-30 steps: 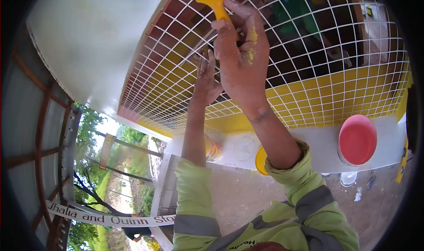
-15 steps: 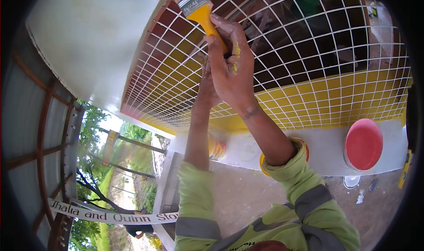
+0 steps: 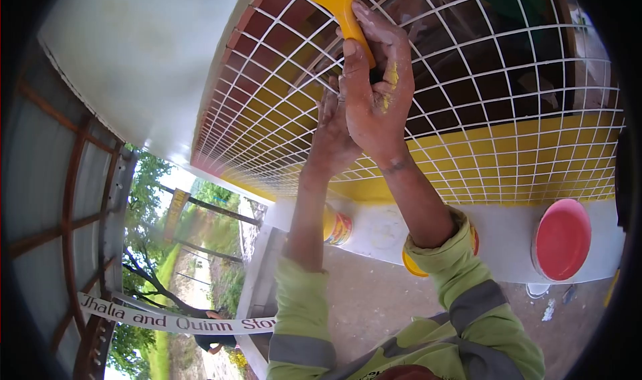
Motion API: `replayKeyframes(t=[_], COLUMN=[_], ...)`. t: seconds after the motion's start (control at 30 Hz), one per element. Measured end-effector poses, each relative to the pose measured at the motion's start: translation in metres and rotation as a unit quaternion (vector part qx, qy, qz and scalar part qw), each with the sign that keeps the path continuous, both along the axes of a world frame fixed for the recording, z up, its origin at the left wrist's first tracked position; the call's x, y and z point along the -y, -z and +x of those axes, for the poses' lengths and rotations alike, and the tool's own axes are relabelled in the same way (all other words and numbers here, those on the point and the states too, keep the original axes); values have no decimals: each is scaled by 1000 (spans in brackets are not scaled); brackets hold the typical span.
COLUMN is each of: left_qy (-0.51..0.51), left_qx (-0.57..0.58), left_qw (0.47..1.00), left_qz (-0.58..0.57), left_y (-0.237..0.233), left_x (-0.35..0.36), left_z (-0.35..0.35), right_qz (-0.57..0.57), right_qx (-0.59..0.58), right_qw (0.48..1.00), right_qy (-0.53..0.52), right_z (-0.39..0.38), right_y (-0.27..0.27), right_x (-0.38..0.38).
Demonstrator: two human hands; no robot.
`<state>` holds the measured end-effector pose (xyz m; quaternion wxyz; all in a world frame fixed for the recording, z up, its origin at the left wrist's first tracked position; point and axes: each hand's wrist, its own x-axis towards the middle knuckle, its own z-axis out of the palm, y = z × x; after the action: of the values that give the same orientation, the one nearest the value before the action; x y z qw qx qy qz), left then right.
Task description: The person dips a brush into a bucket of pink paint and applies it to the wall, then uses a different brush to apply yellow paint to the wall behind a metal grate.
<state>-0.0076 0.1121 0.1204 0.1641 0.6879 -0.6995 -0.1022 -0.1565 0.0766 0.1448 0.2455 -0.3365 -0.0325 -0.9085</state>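
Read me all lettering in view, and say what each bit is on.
"Jhalia and Quinn Sto", the rest unclear at the sleeve: white sign.
Paintbrush: marks on metal band too small to read.
Shirt: print too blurred.
Yellow sign: too blurred.
Yellow bucket: label unreadable.

Paintbrush [image 3: 350, 16]: the top edge is cutting off the bristles at 12 o'clock.
Left hand [image 3: 333, 136]: the right hand [image 3: 381, 89] is partly covering it.
Mesh [image 3: 234, 136]: shapes [image 3: 441, 52] behind it are blurring toward 2 o'clock.
Yellow container [image 3: 414, 266]: the right sleeve [image 3: 448, 253] is hiding most of it, toward 4 o'clock.
Sign [image 3: 177, 322]: the left sleeve [image 3: 301, 296] is covering its end at 7 o'clock.
Distant person [image 3: 212, 343]: the sign is masking part of the body.
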Motion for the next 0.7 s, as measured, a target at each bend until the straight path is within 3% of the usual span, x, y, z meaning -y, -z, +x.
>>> replayKeyframes(t=[0.07,0.3,0.47,0.7], left_qy=[9,27,6,9], left_qx=[-75,21,-135,-130], left_qw=[997,999,991,991], left_qz=[9,-39,-24,-19], left_y=[3,0,8,2], left_x=[1,-3,-3,-7], left_z=[5,5,8,-2], right_qz=[-6,18,-3,-20], right_qx=[-4,28,15,-32], right_qw=[1000,999,1000,999], right_qy=[-1,21,9,-16], right_z=[3,6,10,9], right_y=[1,8,3,5], right_x=[2,-4,3,1])
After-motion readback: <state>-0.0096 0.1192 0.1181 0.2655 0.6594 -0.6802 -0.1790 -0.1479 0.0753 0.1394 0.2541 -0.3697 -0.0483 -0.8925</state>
